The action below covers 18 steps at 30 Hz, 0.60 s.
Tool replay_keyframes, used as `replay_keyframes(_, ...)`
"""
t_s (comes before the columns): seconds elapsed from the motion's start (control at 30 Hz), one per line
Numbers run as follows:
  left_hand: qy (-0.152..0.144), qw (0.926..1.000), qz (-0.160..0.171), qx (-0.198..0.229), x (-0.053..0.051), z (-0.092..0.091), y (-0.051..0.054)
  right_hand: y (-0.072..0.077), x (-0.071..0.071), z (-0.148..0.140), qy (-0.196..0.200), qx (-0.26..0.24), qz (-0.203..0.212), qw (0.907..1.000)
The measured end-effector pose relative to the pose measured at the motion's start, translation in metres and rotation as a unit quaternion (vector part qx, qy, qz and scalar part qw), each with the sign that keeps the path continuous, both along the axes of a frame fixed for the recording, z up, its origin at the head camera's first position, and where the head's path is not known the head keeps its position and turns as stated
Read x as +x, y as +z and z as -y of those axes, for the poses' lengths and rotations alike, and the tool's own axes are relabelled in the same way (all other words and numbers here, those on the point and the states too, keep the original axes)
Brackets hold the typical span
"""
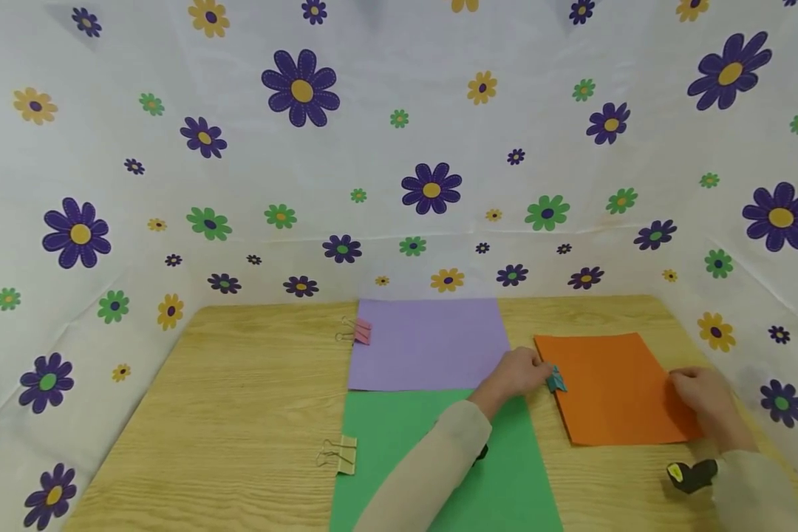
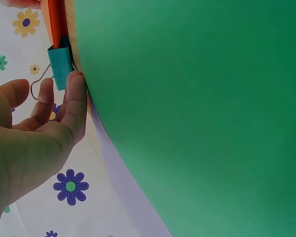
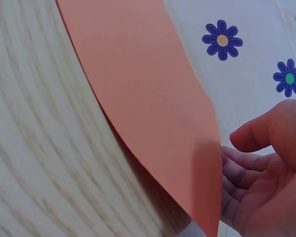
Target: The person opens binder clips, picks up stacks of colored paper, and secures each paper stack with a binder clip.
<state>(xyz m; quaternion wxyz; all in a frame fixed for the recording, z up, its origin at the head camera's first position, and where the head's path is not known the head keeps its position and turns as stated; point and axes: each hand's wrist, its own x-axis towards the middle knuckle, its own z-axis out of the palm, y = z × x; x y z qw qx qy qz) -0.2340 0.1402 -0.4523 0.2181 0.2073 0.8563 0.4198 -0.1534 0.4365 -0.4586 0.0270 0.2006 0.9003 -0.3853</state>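
A stack of orange paper (image 1: 615,391) lies at the right of the table, with a teal binder clip (image 1: 556,379) on its left edge. My left hand (image 1: 520,369) is at that clip. In the left wrist view its fingertips touch the clip near a wire handle, while the thumb (image 2: 16,91) stands apart. My right hand (image 1: 705,399) is at the orange paper's right edge. In the right wrist view its fingers (image 3: 241,175) reach the edge and are partly hidden behind it; the thumb (image 3: 251,137) is clear of the paper.
Purple paper (image 1: 428,343) with a pink binder clip (image 1: 362,332) lies at the back centre. Nearer is green paper (image 1: 386,436) with a yellow binder clip (image 1: 347,455), partly under my left forearm. A flowered white cloth (image 1: 372,148) walls the wooden table (image 1: 239,399).
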Motion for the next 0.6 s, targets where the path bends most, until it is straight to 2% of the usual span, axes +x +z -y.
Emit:
replay_keyframes(0.1,-0.002,1.0000,-0.001,0.008,0.001,0.003,0.002,0.002,0.000,0.001,-0.002,-0.018,-0.006,0.9998)
replay_keyframes(0.3,-0.005,0.9999,-0.002,0.012,0.004,0.009,0.006,0.006,0.000,0.004,0.009,-0.010,-0.003,0.9999)
replay_keyframes(0.47,-0.003,0.9997,-0.009,0.023,0.004,0.017,0.008,0.010,0.004,0.008,0.022,0.010,-0.005,0.9997)
replay_keyframes(0.6,0.007,0.9989,-0.021,0.041,-0.001,0.025,0.011,0.013,0.010,0.012,0.028,0.032,-0.022,0.9988)
